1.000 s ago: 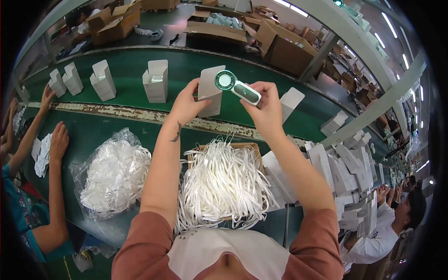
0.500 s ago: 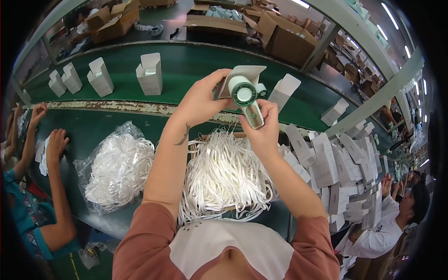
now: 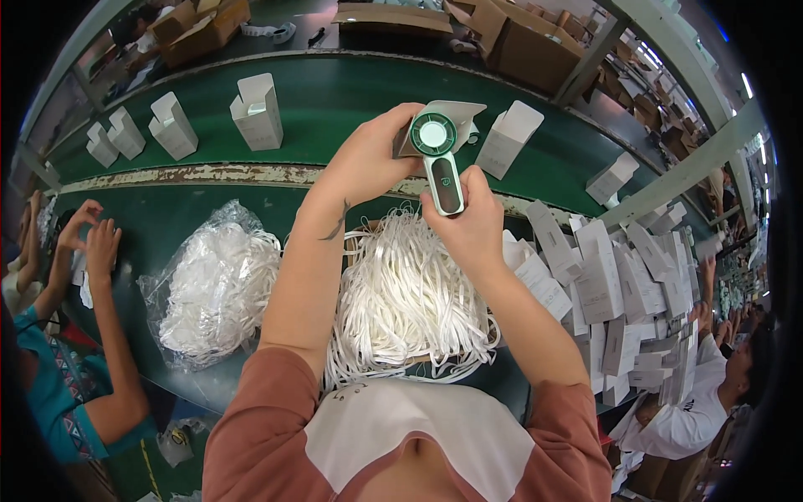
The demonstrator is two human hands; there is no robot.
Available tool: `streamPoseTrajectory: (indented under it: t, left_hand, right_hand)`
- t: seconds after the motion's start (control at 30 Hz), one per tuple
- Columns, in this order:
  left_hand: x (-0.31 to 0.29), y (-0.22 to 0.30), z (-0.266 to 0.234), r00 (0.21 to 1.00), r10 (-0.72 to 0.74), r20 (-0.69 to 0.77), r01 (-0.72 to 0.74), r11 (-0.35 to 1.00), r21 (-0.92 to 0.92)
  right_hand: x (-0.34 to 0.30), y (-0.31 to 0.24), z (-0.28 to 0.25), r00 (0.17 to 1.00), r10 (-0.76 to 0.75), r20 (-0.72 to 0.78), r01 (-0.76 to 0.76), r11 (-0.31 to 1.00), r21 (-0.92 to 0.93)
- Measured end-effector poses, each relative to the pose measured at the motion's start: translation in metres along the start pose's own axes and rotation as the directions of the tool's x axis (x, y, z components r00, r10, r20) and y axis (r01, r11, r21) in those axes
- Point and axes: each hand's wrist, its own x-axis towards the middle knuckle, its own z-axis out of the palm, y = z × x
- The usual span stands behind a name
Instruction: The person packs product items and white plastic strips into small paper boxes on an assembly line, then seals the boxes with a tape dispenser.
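My left hand (image 3: 381, 155) grips an opened white carton (image 3: 462, 111) over the green belt, its flap standing up. In my right hand (image 3: 467, 213) is a small handheld fan (image 3: 445, 180), pinched by its handle. The fan has a round green-rimmed head and a dark glossy panel on the handle. Its head lies in front of the carton's mouth and hides most of the inside. Below my hands a big heap of white straps (image 3: 410, 293) spreads over the bench.
Several open white cartons (image 3: 258, 117) stand along the belt (image 3: 335, 92). A clear plastic bag (image 3: 217, 293) of white straps lies left of the heap. Piled white cartons (image 3: 598, 276) fill the right. Co-workers sit at both sides; a metal post (image 3: 686, 163) slants at the right.
The fan has turned so its face and handle panel show more squarely, and it sits a little higher. Both hands keep their holds. The whole view has shifted slightly.
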Motion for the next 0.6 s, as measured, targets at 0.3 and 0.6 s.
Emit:
streamPoseTrajectory:
  t: [0.3, 0.6]
  left_hand:
    - [-0.002, -0.001, 0.001, 0.999, 0.041, 0.005, -0.041, 0.998, 0.036]
    - [0.0, -0.007, -0.001, 0.998, 0.059, 0.011, -0.059, 0.998, 0.022]
  right_hand:
    - [-0.004, 0.004, 0.005, 1.0, -0.011, 0.008, 0.011, 0.997, -0.072]
    - [-0.004, 0.011, 0.008, 0.999, -0.013, 0.03, 0.015, 0.997, -0.07]
